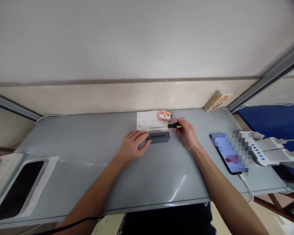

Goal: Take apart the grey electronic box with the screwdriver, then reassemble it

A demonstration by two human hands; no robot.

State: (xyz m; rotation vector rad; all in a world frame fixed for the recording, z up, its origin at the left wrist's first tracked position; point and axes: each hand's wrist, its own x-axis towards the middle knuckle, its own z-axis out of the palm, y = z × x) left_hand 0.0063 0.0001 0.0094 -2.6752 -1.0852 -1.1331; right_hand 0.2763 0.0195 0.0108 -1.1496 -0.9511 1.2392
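My left hand [133, 146] rests against the left end of a dark grey vented metal box [158, 137], probably a network switch, with its fingers over the box's edge. My right hand [185, 133] grips a screwdriver [174, 126] with a black and yellow handle. Its thin metal shaft points left over a white sheet of paper [147, 120], just behind the box. A small orange and white animal-faced figurine [165, 115] sits on the paper's far edge. The grey table [71, 140] lies under all of these.
A smartphone with a pixelated screen [229, 151] lies at the right, beside a white multi-port charger with cables [261, 149]. A small yellow carton [218, 100] leans against the wall. A power strip [0, 166] and a black inset panel [18, 189] are at the left.
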